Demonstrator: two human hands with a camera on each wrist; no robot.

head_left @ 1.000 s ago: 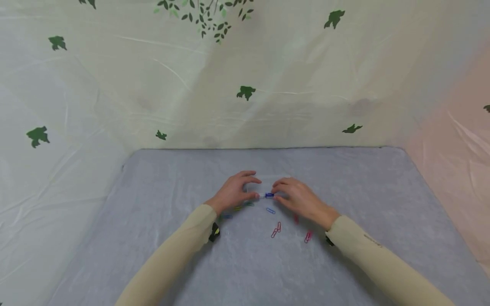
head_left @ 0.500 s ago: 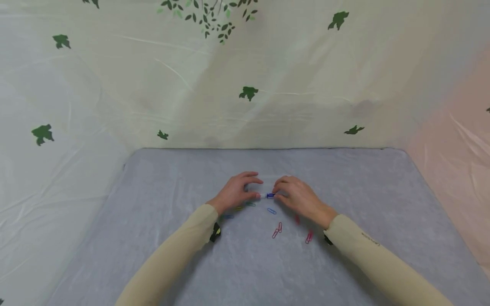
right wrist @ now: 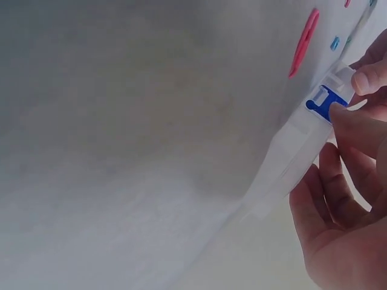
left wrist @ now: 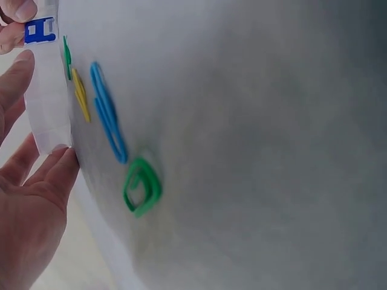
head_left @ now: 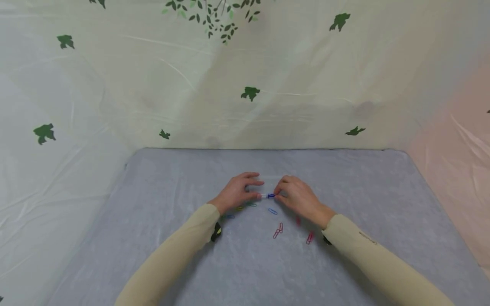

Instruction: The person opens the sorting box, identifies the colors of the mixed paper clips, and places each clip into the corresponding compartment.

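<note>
a pale drape printed with green leaves (head_left: pixel 306 63) hangs behind a grey cloth-covered worktop (head_left: pixel 245 272), and everything of interest sits around the two hands near the middle of it.

little has changed over the last second: the head view has drifted slightly, and the left hand (head_left: pixel 239 192) stays much where it was, gripping the left end of a clear plastic box (right wrist: pixel 287 154) between thumb and fingers. the right hand (head_left: pixel 300 197) is the one that differs; its fingertips seem to have drawn down nearer to its thumb. it now grips the right end, thumb on the blue latch (left wrist: pixel 40 30). i take this to mean that the work has narrowed to that latch, with the left hand steadying the box. whether the latch is fastened i cannot tell.

the box is directly between the hands, its long axis running from left hand to right, roughly in line with the worktop's far edge. its latched side points toward the person.

a blue clip (head_left: pixel 272 211) lies just on the near side of the box. two red clips (head_left: pixel 281 228) and a pink clip (head_left: pixel 309 238) lie nearer the person, below the right hand; a yellow clip (left wrist: pixel 80 93) and a green clip (left wrist: pixel 156 187) lie by the left.
</note>
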